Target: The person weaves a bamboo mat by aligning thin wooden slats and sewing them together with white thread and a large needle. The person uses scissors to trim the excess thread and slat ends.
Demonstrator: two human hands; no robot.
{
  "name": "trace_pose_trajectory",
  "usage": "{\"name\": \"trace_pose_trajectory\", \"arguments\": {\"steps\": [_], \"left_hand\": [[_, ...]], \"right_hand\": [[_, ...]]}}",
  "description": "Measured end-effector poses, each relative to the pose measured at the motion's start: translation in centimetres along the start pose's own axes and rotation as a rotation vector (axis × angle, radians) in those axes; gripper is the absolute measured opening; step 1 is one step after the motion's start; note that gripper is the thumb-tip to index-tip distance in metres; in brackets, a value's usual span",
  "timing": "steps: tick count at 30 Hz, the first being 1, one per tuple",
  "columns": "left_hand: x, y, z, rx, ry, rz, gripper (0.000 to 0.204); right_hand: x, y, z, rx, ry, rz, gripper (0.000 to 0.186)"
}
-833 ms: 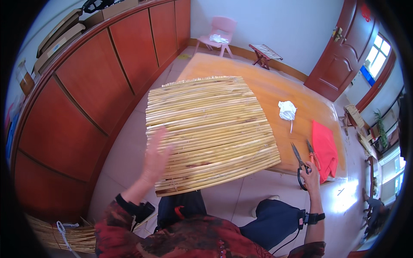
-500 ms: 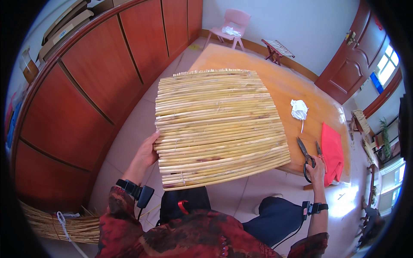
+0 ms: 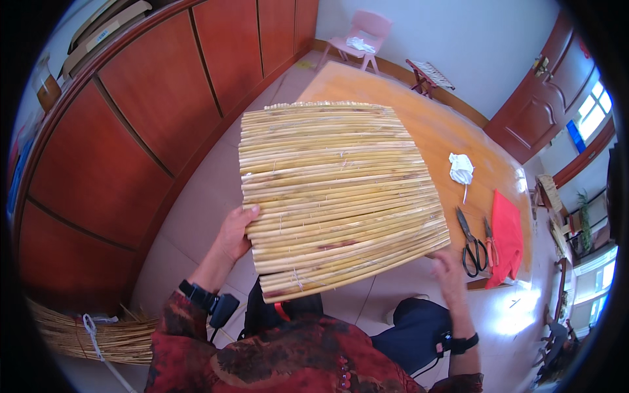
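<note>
My left hand (image 3: 234,232) grips the left edge of a mat of straight yellow reeds (image 3: 341,190), bound with pale string, that spans the middle of the view over part of the wooden table (image 3: 334,82). My right hand (image 3: 449,275) is just at the mat's lower right corner, fingers bent and blurred; whether it grips is unclear. Beside it on the table lie black-handled scissors (image 3: 473,252), an orange-handled metal tool (image 3: 491,250) and a red cloth (image 3: 508,232). Farther back on the table is a crumpled white item (image 3: 460,168) with a strap.
A curved wooden cabinet (image 3: 137,111) runs along the left, with a bundle of loose reeds (image 3: 92,337) at its foot. Behind the table stand a pink chair (image 3: 363,29) and a folding stool (image 3: 426,77). A door (image 3: 527,111) stands at the back right.
My left hand has moved onto the mat's edge and holds it. My right hand has let go of the scissors, leaving them on the table, and moved left to the mat's corner.
</note>
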State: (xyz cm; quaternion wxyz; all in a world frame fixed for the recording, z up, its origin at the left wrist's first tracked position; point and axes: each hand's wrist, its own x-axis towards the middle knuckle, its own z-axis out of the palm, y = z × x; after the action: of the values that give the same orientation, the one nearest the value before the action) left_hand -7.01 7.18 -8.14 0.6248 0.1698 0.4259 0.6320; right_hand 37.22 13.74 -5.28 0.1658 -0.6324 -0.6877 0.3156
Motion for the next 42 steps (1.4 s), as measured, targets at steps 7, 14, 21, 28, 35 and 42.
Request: {"name": "trace_pose_trajectory", "arguments": {"steps": [7,14,21,28,35,42], "left_hand": [[-3.3,-3.7,4.0,-0.143,0.038,0.170,0.036],[-3.5,-10.0,10.1,-0.243,-0.100,0.152,0.038],[-3.6,-11.1,8.2,0.233,-0.655,-0.470,0.054],[-4.0,-5.2,0.1,-0.058,-0.390,-0.410,0.027],[-0.5,-1.8,-3.3,0.129,0.029,-0.172,0.022],[3.2,1.1,-0.1,0.604,0.033,0.111,0.027]], "right_hand": [[-5.1,-5.7,7.0,0.807,-0.715,0.223,0.050],[-4.0,-7.6,8.1,1.283,-0.467,0.258,0.044],[-1.9,0.1,3.5,1.300,-0.006,0.365,0.027],[-0.5,4.0,2.1,1.274,0.203,0.366,0.024],[0.2,5.6,1.3,1.207,0.263,0.376,0.024],[1.3,8.0,-0.5,1.161,0.284,0.344,0.031]]}}
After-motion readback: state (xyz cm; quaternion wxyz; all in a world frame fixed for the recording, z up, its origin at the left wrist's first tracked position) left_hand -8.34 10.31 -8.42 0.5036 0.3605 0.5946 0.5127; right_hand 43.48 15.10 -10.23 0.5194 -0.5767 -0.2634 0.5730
